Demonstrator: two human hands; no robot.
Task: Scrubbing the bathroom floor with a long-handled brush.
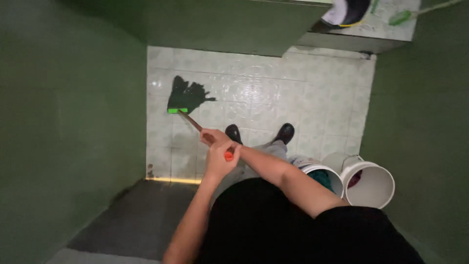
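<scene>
pale tiled floor (293, 98): both hands' (219, 152) grip closed on dark-headed, wooden-handled mop (187, 98).

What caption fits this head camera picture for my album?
Both hands, left and right, grip a mop on a pale tiled floor, two white buckets beside.

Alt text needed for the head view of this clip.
Both hands, left hand and right hand, grip a mop by its handle, its dark head on the wet tiled floor between green walls. Two white buckets stand at the right.
</scene>
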